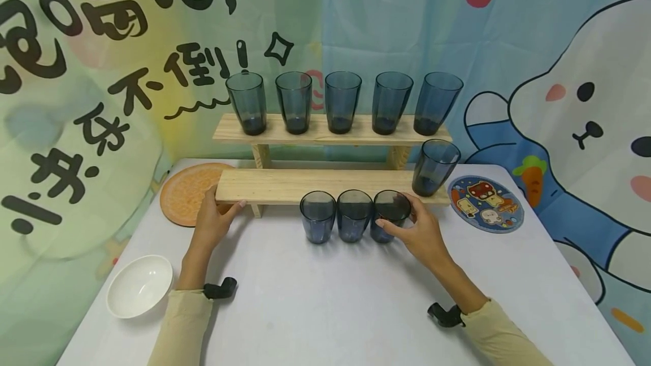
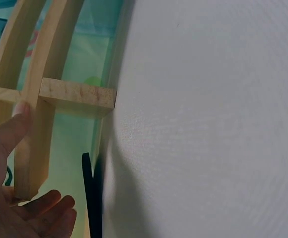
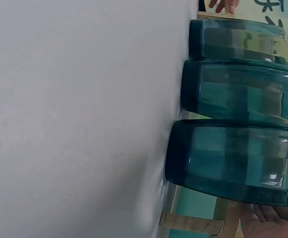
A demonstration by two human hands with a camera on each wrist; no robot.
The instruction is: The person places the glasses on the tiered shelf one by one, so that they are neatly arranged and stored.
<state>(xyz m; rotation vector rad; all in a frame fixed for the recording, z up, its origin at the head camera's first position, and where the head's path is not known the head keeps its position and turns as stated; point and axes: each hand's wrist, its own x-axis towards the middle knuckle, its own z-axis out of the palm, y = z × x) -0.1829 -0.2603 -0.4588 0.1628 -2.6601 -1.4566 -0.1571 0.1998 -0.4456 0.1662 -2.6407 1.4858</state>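
Observation:
A two-tier wooden shelf (image 1: 305,186) stands at the back of the table. My left hand (image 1: 209,227) grips the left end of its lower board, the thumb on the front edge. In the left wrist view the fingers (image 2: 54,210) curl past the board's end. Three blue-tinted drinking glasses stand upright in a row before the shelf. With its thumb in front and fingers behind, my right hand (image 1: 421,237) holds the rightmost glass (image 1: 383,230). Beside it are the middle glass (image 1: 352,222) and the left glass (image 1: 318,225). Another glass (image 1: 432,171) stands on the lower board's right end.
Several similar glasses (image 1: 343,103) line the upper board (image 1: 317,137). An orange round mat (image 1: 188,199) lies at back left, a cartoon-patterned round mat (image 1: 485,205) at right. A white bowl (image 1: 139,287) sits near the left edge of the white table (image 1: 325,309).

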